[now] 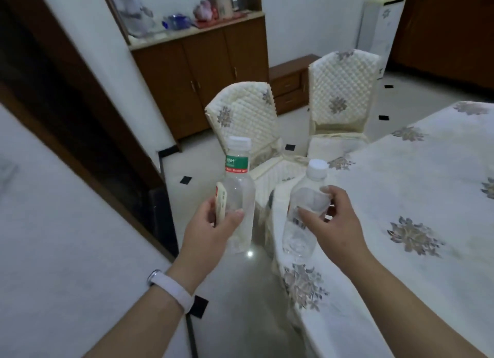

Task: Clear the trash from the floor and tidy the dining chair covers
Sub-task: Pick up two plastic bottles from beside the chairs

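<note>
My left hand (211,229) grips an empty clear plastic bottle with a green and red label (238,197), held upright, together with a small cream and red packet (220,205) pressed against it. An unlabelled clear bottle with a white cap (304,213), tilted slightly, is held in my right hand (334,224) between thumb and fingers. Beyond the bottles stand two dining chairs with quilted cream covers: the near chair (246,117) has its back cover sitting crooked and bunched, the far chair (342,90) has its cover hanging straight.
A table under a cream floral cloth (414,197) fills the right side. A brown sideboard (203,71) and a low drawer unit (290,82) stand against the far wall. A dark doorway frame (80,111) is on the left. White floor tiles carry small black squares.
</note>
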